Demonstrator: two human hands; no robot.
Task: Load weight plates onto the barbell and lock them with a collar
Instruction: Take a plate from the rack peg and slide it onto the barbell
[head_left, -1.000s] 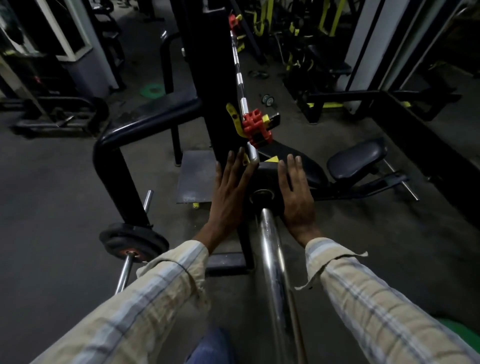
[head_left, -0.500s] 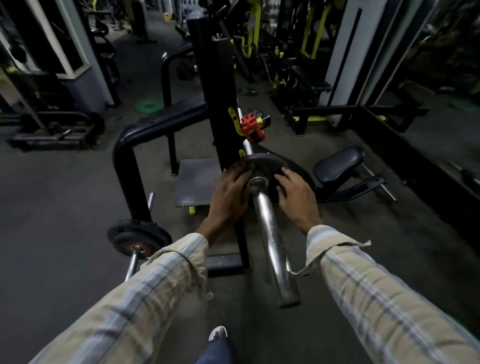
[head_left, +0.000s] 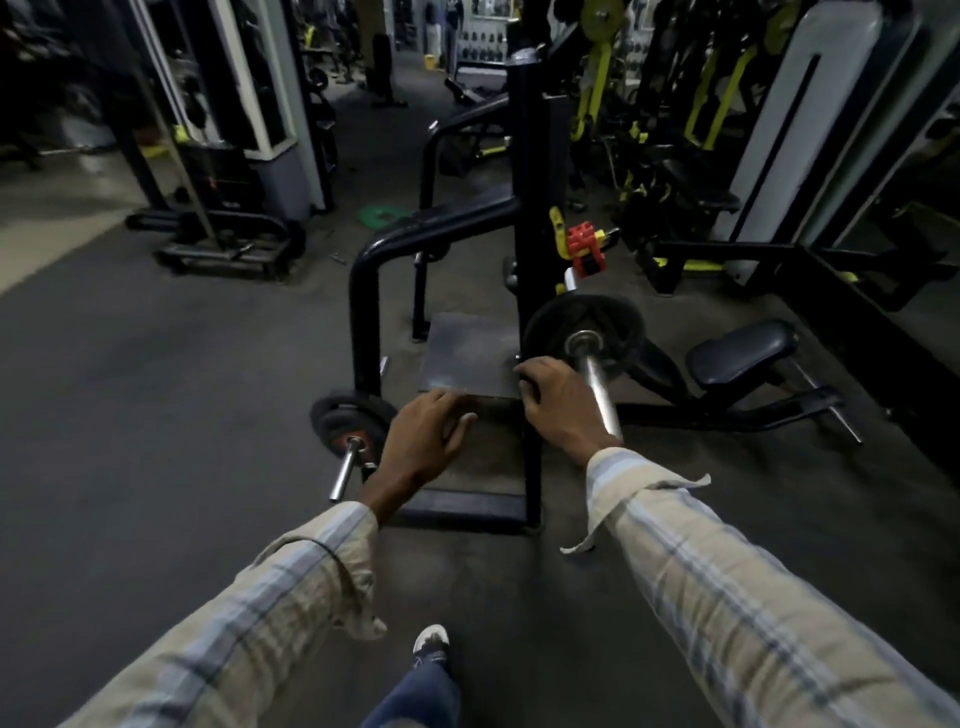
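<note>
Pointing its long axis toward the person, the barbell sleeve (head_left: 596, 395) carries one weight plate (head_left: 584, 332) at its far end, with the loosely curled, empty right hand (head_left: 558, 400) just beside it, nearer than the relaxed, empty left hand (head_left: 423, 441).

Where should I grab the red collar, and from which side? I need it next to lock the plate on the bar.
Probably by the blocky red collar body, pinched across its two flat sides, coming from above and the near end of the barbell sleeve. It sits beyond the black plate, close to the black upright on its left, so the right side looks freer.
</note>
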